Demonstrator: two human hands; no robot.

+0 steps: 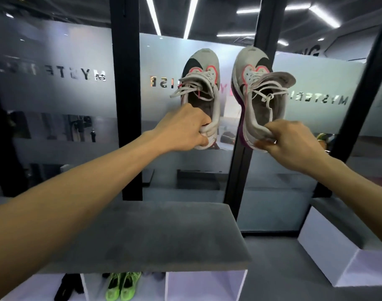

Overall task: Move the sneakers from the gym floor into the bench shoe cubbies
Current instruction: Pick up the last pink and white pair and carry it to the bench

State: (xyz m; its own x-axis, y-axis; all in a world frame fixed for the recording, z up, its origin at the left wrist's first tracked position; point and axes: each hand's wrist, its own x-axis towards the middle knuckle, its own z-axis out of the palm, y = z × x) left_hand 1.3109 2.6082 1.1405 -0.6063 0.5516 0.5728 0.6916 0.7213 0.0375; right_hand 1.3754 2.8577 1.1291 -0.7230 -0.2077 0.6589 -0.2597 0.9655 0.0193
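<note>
Gripping one grey sneaker each by the heel, left hand (181, 129) and right hand (294, 142) hold left sneaker (202, 83) and right sneaker (257, 88) aloft.

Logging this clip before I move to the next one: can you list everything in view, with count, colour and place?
Grey sneakers: 2, grey-white with black and pink accents, held up in front of the glass wall, one on the left, one on the right.
Green sneakers: 1 pair, neon green, in the middle bench cubby.
Black shoes: dark, count unclear, in the left bench cubby.
Bench: 1, grey cushioned top over white cubbies, bottom centre.
Second bench: 1, white with grey top, at right.
Glass wall: frosted, black frames, mirrored lettering, behind.
Left hand: grips the left sneaker's heel.
Right hand: pinches the right sneaker's heel.
</note>
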